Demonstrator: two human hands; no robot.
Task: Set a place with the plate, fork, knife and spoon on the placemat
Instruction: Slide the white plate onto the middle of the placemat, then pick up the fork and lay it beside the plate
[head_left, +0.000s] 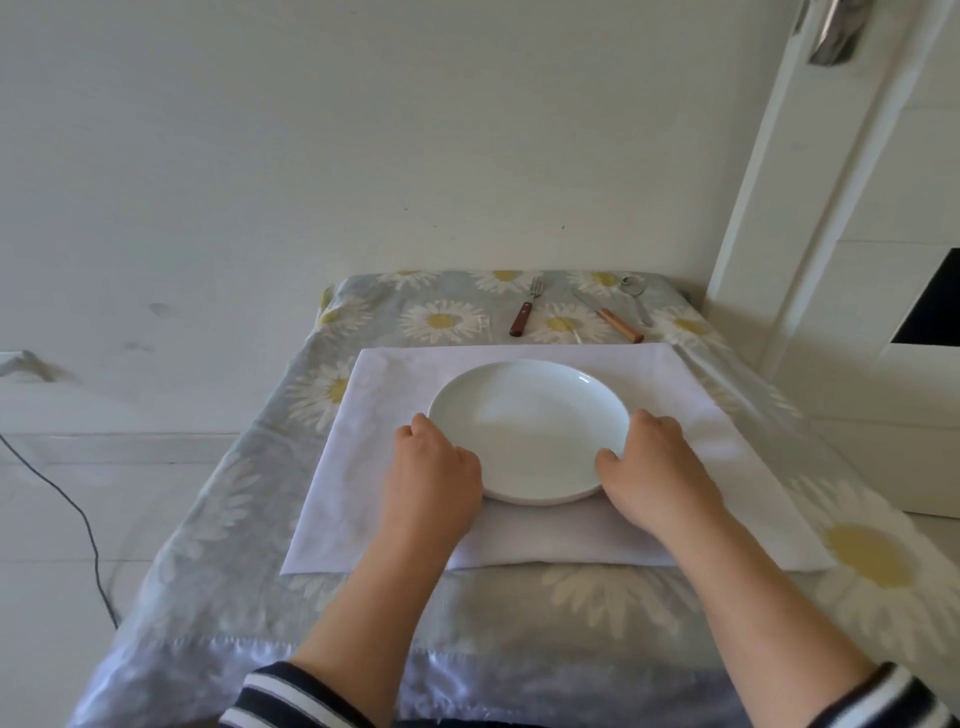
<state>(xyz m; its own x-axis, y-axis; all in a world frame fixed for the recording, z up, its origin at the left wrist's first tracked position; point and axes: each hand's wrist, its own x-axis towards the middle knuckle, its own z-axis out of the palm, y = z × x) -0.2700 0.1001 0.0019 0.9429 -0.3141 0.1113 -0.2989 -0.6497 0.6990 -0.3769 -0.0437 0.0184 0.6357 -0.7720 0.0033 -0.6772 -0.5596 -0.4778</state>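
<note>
Head view showed me both grips clasping the white plate (527, 428) on the placemat (384, 499): left hand (434, 475), right hand (654, 475). Fork (524, 312), knife (608, 317) and spoon (636, 297) lay beyond on the daisy-clothed counter (234, 545).

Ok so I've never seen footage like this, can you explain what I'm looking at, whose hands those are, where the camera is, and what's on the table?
There is no machine here. A camera worn on a person's head looks forward and down, so the two bare arms reaching in from the bottom are the wearer's own. The left hand and right hand hold a white plate by its sides; it sits on a white placemat. The placemat lies on a table covered with a daisy-print cloth. Beyond the placemat, at the far edge, wait a fork, a knife and a spoon, none touched yet. Behind is a plain wall, with a white door to the right.
</note>
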